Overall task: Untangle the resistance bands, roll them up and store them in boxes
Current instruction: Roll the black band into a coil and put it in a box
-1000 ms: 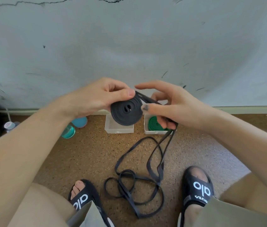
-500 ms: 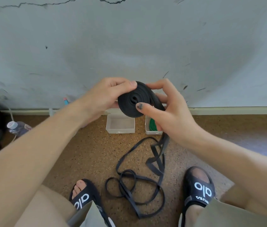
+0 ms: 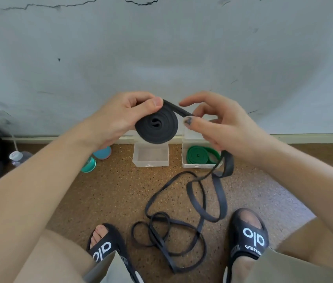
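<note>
- Head view, the room: a speckled brown floor (image 3: pixel 108 193) runs up to a pale skirting board and a grey-white wall (image 3: pixel 161 48) with a dark crack along its top; a dark bag sits at the far left edge, with a capped bottle (image 3: pixel 16 157) and two teal round things (image 3: pixel 95 160) on the floor near it.
- Head view, containers: two clear plastic boxes stand side by side against the wall; the left box (image 3: pixel 150 158) holds nothing that shows; the right box (image 3: pixel 201 158) holds a rolled green band (image 3: pixel 200 156).
- Head view, hands and band: the left hand (image 3: pixel 118 119) pinches the coiled part of the black band (image 3: pixel 157 127) between thumb and fingers, held up above the left box; the right hand (image 3: pixel 218 123) has the free strip from the coil's top pinched between thumb and curled fingers, forefinger stretched out above; the two hands are close but apart.
- Head view, the rest: the band's loose length (image 3: pixel 182 227) hangs below the right hand and lies in tangled loops on the floor between two feet in black slides (image 3: pixel 249 237).
</note>
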Tool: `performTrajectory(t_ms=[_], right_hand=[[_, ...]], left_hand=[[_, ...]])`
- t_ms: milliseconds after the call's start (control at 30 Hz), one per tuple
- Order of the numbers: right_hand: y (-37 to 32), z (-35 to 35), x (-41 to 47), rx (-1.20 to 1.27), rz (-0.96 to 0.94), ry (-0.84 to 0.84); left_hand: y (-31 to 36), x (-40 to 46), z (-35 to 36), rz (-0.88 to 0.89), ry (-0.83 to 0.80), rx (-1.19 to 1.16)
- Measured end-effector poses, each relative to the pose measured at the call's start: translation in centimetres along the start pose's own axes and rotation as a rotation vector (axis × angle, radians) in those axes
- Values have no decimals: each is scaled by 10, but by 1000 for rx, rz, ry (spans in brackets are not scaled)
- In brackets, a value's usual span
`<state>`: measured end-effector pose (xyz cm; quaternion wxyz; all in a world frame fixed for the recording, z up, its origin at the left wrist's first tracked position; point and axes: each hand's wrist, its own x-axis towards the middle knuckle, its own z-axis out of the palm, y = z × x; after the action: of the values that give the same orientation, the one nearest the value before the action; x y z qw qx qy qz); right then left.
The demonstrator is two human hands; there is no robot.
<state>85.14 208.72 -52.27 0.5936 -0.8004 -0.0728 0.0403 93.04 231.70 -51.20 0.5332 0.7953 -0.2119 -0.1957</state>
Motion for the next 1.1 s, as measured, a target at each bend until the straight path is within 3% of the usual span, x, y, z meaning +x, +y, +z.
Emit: performTrajectory(t_ms=[233, 433, 500, 600, 800, 933, 1000, 1100], right_hand=[[15, 46, -13, 145, -36, 248], [9, 24, -2, 219, 88, -76], [9, 22, -2, 253, 132, -134], [8, 16, -2, 135, 102, -63], [7, 17, -8, -96, -55, 166], [14, 40, -14, 30, -60, 196], [12, 38, -14, 149, -34, 194], [10, 21, -8, 178, 14, 49]], left_hand=[[-3, 2, 37, -30, 171, -96], [8, -1, 14, -87, -217, 179], [9, -2, 15, -56, -212, 238], [5, 0, 11, 15, -100, 291], [3, 3, 14, 76, 90, 104], [-1, 3, 33, 34, 161, -37], [-1, 3, 34, 8, 137, -71], [5, 3, 21, -14, -60, 60]])
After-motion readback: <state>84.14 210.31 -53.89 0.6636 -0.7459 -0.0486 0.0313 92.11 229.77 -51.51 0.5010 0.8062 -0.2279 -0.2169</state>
